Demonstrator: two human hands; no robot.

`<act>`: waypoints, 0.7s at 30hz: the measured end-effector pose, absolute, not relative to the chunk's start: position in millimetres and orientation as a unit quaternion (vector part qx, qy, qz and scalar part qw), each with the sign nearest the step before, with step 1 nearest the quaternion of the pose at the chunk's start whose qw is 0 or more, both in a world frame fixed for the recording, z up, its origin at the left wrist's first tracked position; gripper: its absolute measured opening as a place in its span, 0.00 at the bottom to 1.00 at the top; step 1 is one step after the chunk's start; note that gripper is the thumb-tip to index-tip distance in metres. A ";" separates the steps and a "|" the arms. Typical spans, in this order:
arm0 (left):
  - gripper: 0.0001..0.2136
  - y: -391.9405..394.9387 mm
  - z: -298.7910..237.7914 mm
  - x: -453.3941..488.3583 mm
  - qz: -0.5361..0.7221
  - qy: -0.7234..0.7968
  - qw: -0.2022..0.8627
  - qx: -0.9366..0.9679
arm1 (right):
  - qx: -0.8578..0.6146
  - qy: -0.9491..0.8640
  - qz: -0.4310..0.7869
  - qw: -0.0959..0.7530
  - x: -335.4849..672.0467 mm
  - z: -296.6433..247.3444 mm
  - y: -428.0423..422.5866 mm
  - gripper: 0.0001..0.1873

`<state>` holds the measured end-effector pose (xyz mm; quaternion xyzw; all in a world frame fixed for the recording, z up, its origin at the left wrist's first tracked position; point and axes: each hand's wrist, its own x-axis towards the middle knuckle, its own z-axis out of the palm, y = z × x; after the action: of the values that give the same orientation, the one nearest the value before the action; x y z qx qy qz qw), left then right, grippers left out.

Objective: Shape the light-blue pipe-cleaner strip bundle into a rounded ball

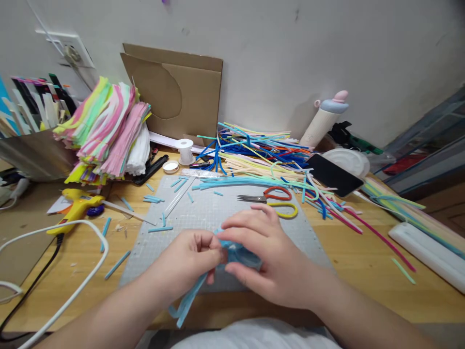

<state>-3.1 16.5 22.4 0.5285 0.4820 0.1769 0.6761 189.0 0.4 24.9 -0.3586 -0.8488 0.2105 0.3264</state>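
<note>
Over the front of the grey cutting mat (152, 252), both hands work on light blue pipe cleaners (192, 295). My left hand (196, 254) is closed in a pinch on them, and their loose ends hang down toward the table's front edge. Curved around the bunched blue part is my right hand (265, 252), thumb below and fingers above; that part is blurred and partly hidden. Beyond the right hand lie scissors (269, 198) with one red and one yellow handle loop. Short cut blue pieces (160, 230) are scattered left of the hands.
A yellow glue gun (78, 208) with its cord lies at left, beside a white cable (98, 252). Bundled pipe cleaners (109, 126) stand behind it. Loose pipe cleaners (254, 150), a phone (334, 174) and a bottle (323, 121) are at the back. Cardboard (196, 92) leans on the wall.
</note>
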 end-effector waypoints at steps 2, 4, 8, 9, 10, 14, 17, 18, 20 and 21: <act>0.13 12.7 24.9 -2.9 0.152 0.486 0.672 0.537 | -0.352 -0.859 0.263 0.263 185.0 31.9 -1.3 0.20; 0.13 9.8 25.0 -3.2 0.138 0.506 0.660 0.537 | -0.364 -0.846 0.312 0.235 182.2 30.0 -0.8 0.18; 0.15 7.3 18.5 -5.9 0.131 0.531 0.648 0.530 | -0.383 -0.830 0.332 0.233 182.2 16.8 -0.4 0.10; 0.15 7.3 16.3 -7.0 0.130 0.528 0.653 0.527 | -0.382 -0.829 0.333 0.235 182.9 14.2 -0.8 0.09; 0.15 7.4 14.3 -8.0 0.128 0.524 0.660 0.524 | -0.380 -0.828 0.337 0.237 183.7 12.3 -1.4 0.08; 0.16 9.2 10.8 -12.6 0.098 0.487 0.685 0.533 | -0.370 -0.826 0.352 0.239 185.2 8.6 -3.3 0.06; 0.19 10.6 12.6 -15.2 0.075 0.433 0.710 0.550 | -0.367 -0.824 0.355 0.247 184.9 6.5 -3.7 0.08; 0.19 10.6 13.1 -15.8 0.069 0.418 0.720 0.549 | -0.366 -0.823 0.356 0.251 184.7 5.8 -3.9 0.08; 0.19 9.6 12.4 -16.6 0.061 0.399 0.743 0.534 | -0.362 -0.821 0.356 0.263 184.5 4.2 -4.3 0.08; 0.19 8.5 11.0 -16.9 0.061 0.393 0.755 0.521 | -0.361 -0.820 0.354 0.268 184.3 3.5 -4.6 0.07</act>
<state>-16.9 8.5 11.0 0.5214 0.3932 0.0608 0.7549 184.3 -4.6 3.5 -0.3612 -0.8200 0.3540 0.2681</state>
